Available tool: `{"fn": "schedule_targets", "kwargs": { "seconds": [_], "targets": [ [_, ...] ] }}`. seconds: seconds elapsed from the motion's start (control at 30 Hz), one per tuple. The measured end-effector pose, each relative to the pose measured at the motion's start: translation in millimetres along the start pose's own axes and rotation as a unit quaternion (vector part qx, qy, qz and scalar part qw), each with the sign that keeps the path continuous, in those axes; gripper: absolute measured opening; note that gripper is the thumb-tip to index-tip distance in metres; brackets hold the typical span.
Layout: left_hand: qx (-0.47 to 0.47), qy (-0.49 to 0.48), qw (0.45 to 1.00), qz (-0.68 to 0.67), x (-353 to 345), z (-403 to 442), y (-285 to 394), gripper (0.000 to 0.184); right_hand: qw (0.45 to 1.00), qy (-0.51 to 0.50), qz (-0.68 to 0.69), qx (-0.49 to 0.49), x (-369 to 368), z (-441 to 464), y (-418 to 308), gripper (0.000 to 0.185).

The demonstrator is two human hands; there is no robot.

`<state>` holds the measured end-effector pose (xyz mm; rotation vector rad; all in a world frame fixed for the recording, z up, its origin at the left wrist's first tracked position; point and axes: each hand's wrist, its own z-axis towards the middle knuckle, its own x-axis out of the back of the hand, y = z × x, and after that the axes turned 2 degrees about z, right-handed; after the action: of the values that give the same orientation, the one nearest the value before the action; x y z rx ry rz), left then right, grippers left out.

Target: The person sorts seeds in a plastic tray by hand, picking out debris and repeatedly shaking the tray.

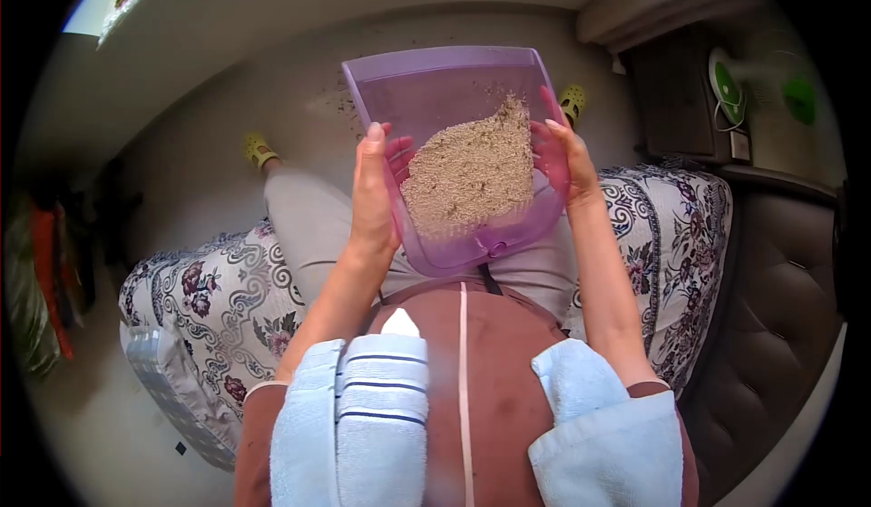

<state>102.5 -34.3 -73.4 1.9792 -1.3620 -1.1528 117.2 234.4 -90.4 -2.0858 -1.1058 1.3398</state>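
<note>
Left grip and right grip clasp opposite sides of the tray, fingers showing through it; I have it above my legs, beige granules heaped inside.

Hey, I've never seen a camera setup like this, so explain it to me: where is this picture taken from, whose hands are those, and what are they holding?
There's no machine here. A camera worn on a person's head looks forward and down, so you see roughly what they face; the dark, curved edges frame the view. Both bare hands are the wearer's own. The left hand and right hand grip opposite sides of a see-through purple tray, holding it above the lap. Inside lies a heap of small beige grains with darker specks; I can't tell what they are. The wearer appears seated on a surface spread with a flower-patterned cloth. A light blue towel hangs over the chest.
</note>
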Motion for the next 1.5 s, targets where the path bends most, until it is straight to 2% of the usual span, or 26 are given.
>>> {"fn": "schedule_targets", "kwargs": {
  "seconds": [0.07, 0.1, 0.2, 0.23, 0.33, 0.43, 0.5, 0.53, 0.6, 0.63, 0.7, 0.73, 0.8, 0.83, 0.9, 0.93, 1.0, 1.03, 1.1, 1.13, 1.17, 1.2, 1.27, 1.3, 1.4, 1.5],
  "targets": [
    [0.01, 0.002, 1.0, 0.021, 15.1, 12.2, 3.0, 0.068, 0.995, 0.031, -0.049, 0.077, -17.9, -0.8, 13.5, 0.061],
    [0.035, -0.039, 0.998, -0.04, 42.0, 31.2, 1.4, 0.066, 0.988, 0.05, -0.086, 0.115, -31.6, -2.0, 19.9, 0.062],
    [0.108, -0.063, 0.989, -0.075, 78.7, 42.6, 13.7, 0.064, 0.979, 0.085, -0.129, 0.133, -57.2, -2.2, 48.7, 0.063],
    [0.109, -0.042, 0.991, -0.058, 69.7, 37.3, 17.8, 0.064, 0.987, 0.089, -0.121, 0.065, -57.8, -2.4, 37.0, 0.063],
    [-0.012, 0.042, 0.998, 0.034, 11.9, 9.7, 3.7, 0.065, 0.997, 0.046, -0.029, -0.055, -9.4, 7.1, 17.1, 0.068],
    [-0.02, 0.054, 0.998, 0.023, 12.5, 1.2, -14.4, 0.066, 1.0, 0.021, -0.018, 0.004, -4.4, 7.3, 25.6, 0.068],
    [0.035, 0.004, 0.999, -0.024, 57.3, 14.8, 1.9, 0.066, 0.994, 0.033, -0.068, 0.084, -31.7, 3.7, 43.4, 0.069],
    [0.06, -0.018, 0.997, -0.047, 76.4, 21.0, 8.9, 0.066, 0.988, 0.051, -0.115, 0.088, -47.3, -1.6, 52.0, 0.069],
    [0.091, -0.015, 0.995, -0.047, 82.6, 22.8, 19.7, 0.066, 0.992, 0.052, -0.075, 0.083, -65.7, -4.1, 71.8, 0.069],
    [0.104, -0.012, 0.993, -0.047, 86.0, 21.7, 25.1, 0.066, 0.994, 0.056, -0.084, 0.036, -63.0, -1.1, 65.0, 0.069],
    [0.035, 0.057, 0.998, 0.019, 54.7, 16.2, 4.1, 0.067, 0.992, 0.065, -0.097, -0.056, -40.1, 6.4, 34.6, 0.069],
    [0.002, 0.084, 0.995, 0.055, 38.2, 15.8, -6.6, 0.067, 0.995, 0.047, -0.074, -0.045, -15.8, 11.7, 31.4, 0.07],
    [-0.002, 0.075, 0.997, 0.009, 22.6, 5.0, -20.4, 0.066, 0.996, 0.012, -0.047, -0.069, -2.9, 9.7, 14.1, 0.069],
    [-0.001, 0.07, 0.997, -0.017, 17.5, 1.1, -27.6, 0.066, 0.997, 0.024, -0.072, -0.026, -6.2, 8.5, 16.2, 0.069],
    [0.051, 0.016, 0.996, -0.07, 62.9, 12.9, -17.7, 0.067, 0.99, 0.044, -0.124, 0.052, -27.3, 7.1, 36.4, 0.069],
    [0.075, -0.009, 0.993, -0.095, 84.2, 18.1, -11.9, 0.067, 0.985, 0.058, -0.151, 0.061, -43.0, 0.9, 47.4, 0.068],
    [0.096, -0.002, 0.993, -0.073, 91.8, 19.8, 4.9, 0.066, 0.991, 0.053, -0.099, 0.069, -63.9, -3.7, 70.1, 0.067],
    [0.104, 0.004, 0.993, -0.061, 93.2, 17.4, 14.1, 0.066, 0.994, 0.045, -0.092, 0.026, -57.9, -0.3, 65.5, 0.067],
    [0.049, 0.058, 0.997, -0.027, 58.9, 8.7, 6.1, 0.066, 0.996, 0.029, -0.071, -0.052, -30.9, 11.7, 43.5, 0.066],
    [0.021, 0.079, 0.997, -0.008, 35.4, 4.8, -1.0, 0.066, 0.997, 0.028, -0.055, -0.051, -11.7, 17.1, 40.2, 0.066],
    [0.042, 0.076, 0.995, -0.05, 21.5, -1.2, -7.6, 0.066, 0.997, 0.02, -0.047, -0.064, -4.9, 17.2, 31.6, 0.066],
    [0.042, 0.075, 0.996, -0.033, 25.7, 0.5, -8.7, 0.066, 0.996, 0.017, -0.039, -0.078, -1.0, 14.5, 26.3, 0.065],
    [0.045, 0.077, 0.996, -0.009, 44.4, 3.5, -11.4, 0.066, 0.995, 0.034, -0.096, 0.016, -20.2, 12.7, 39.1, 0.064],
    [0.061, 0.052, 0.996, -0.041, 64.1, 8.4, -4.1, 0.066, 0.99, 0.041, -0.125, 0.06, -34.1, 10.5, 49.9, 0.064],
    [0.101, -0.013, 0.992, -0.076, 98.8, 18.9, 11.0, 0.067, 0.987, 0.064, -0.12, 0.08, -63.3, 0.2, 68.6, 0.064],
    [0.064, 0.062, 0.996, -0.024, 51.0, 10.3, -4.5, 0.067, 0.994, 0.044, -0.084, -0.061, -29.9, 10.3, 32.9, 0.065]
  ]
}}
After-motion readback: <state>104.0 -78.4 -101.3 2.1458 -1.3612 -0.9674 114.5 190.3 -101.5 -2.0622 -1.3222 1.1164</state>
